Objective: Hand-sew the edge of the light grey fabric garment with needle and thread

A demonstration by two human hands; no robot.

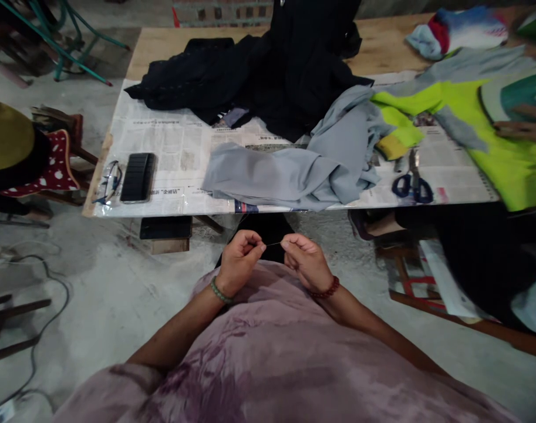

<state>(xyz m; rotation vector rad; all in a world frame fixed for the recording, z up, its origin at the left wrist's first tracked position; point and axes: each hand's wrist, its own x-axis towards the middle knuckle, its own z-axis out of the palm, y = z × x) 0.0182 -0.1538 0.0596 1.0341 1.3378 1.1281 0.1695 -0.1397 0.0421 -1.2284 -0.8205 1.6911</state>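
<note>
Above my lap, in front of the table edge, my left hand [241,261] and my right hand [306,261] face each other with thumb and forefinger pinched. A short, thin, taut thread [273,244] spans the gap between the two pinches. Whether a needle is in the fingers is too small to tell. Nearest on the table lies a crumpled grey cloth [268,173], touched by neither hand. Blue-handled scissors [412,185] rest to its right.
Newspaper [175,141] covers the table, with a phone [138,177] and glasses [111,183] at left. Dark garments [250,76] lie behind. Another person's hand [525,124] rests by a yellow-grey garment [465,111] at right. Stools and a cable [65,294] are on the floor.
</note>
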